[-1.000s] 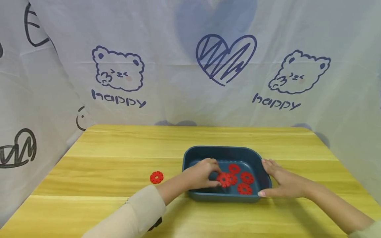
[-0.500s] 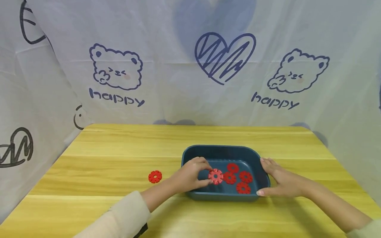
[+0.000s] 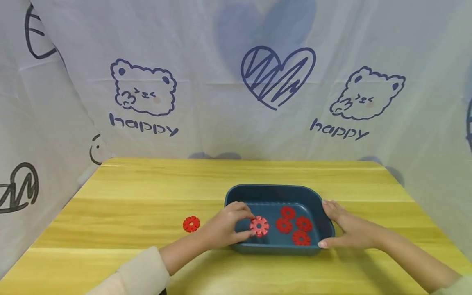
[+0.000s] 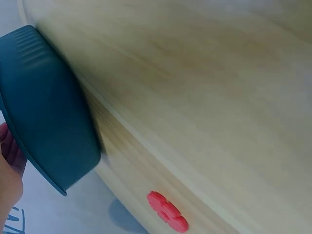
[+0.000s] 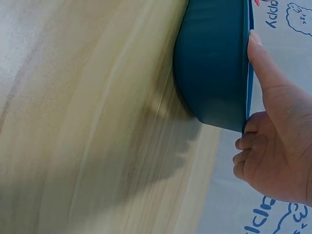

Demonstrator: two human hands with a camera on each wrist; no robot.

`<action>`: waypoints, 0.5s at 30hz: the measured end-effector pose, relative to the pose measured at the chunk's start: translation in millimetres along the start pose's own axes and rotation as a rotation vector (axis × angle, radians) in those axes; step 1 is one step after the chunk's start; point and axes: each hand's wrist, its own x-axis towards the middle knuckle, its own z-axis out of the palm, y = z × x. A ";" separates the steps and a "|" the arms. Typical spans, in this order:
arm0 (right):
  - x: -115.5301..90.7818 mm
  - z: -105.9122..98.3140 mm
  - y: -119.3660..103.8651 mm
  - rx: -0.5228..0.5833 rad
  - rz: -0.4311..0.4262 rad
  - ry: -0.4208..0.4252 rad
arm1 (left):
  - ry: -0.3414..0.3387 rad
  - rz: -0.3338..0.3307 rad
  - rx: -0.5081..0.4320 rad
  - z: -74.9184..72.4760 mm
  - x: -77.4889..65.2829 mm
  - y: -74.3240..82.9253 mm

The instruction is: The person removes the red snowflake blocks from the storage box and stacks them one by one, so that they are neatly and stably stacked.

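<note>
My left hand [image 3: 229, 226] reaches over the left end of a dark blue plastic basin [image 3: 274, 250], pinching a notched red snowflake disc [image 3: 259, 233] between thumb and fingers. That disc looks paler than the others. On the basin floor to its right lie several more red discs [image 3: 304, 219]. My right hand [image 3: 350, 230] holds the basin's right end. In the right wrist view its thumb lies along the rim and its fingers bend against the end wall. Only part of the left hand shows at the left wrist view's edge, beside the basin [image 4: 48, 107].
One red notched disc [image 3: 187, 224] lies on the wood-grain table [image 3: 121, 196], left of the basin. Behind the table hangs a white cloth [image 3: 210, 114] with bear and heart drawings. Another stretch of cloth runs along the left side.
My left hand has drawn leftward inside the basin with the pinched disc, away from the other discs. The right hand keeps its place on the basin's end.
</note>
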 end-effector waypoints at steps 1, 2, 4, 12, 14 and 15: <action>-0.4 -0.2 0.3 -0.001 -0.002 0.002 | 0.012 -0.001 0.000 -0.9 -1.4 -0.4; -0.7 -0.4 0.4 -0.002 -0.003 0.005 | 0.021 -0.007 -0.003 -2.0 -2.6 -0.9; -1.0 -0.8 0.6 -0.010 -0.003 0.010 | 0.039 -0.017 -0.007 -4.3 -5.1 -2.3; -1.5 -0.8 0.2 -0.021 0.009 0.011 | 0.135 -0.071 -0.053 -9.7 -15.6 -10.2; -1.8 -0.2 0.0 -0.023 0.014 0.008 | 0.163 -0.056 -0.042 -10.4 -18.0 -12.9; -2.1 0.2 -0.1 -0.022 0.015 0.009 | 0.174 -0.050 -0.041 -11.3 -19.3 -13.7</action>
